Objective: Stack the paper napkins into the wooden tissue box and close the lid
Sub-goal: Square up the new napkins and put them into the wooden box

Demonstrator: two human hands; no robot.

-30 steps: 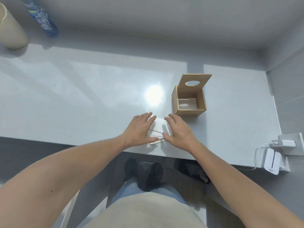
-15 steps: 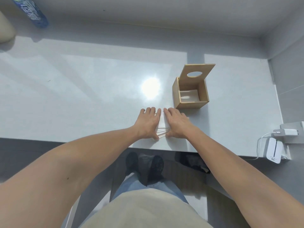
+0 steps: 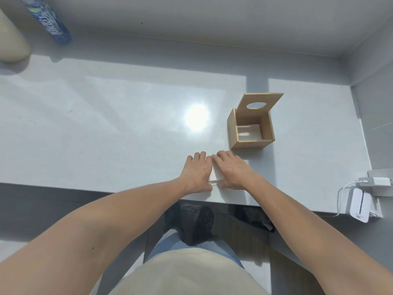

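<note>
A small stack of white paper napkins (image 3: 216, 175) lies on the white counter (image 3: 106, 135) near its front edge. My left hand (image 3: 197, 172) and my right hand (image 3: 230, 172) rest side by side on it, fingers pressed along its edges, hiding most of the stack. Just beyond my right hand stands the wooden tissue box (image 3: 251, 133). Its lid (image 3: 260, 104), with an oval hole, is tilted up and back. White napkins lie at the bottom inside.
A blue-labelled bottle (image 3: 50, 23) and a beige round object (image 3: 11, 43) stand at the far left. A white charger and cable (image 3: 374, 180) and a white device (image 3: 359, 206) hang by the counter's right end. Walls close the back and right.
My hands have drawn closer together over the napkins, squeezing the stack narrower between them. The box and its lid have not moved.
</note>
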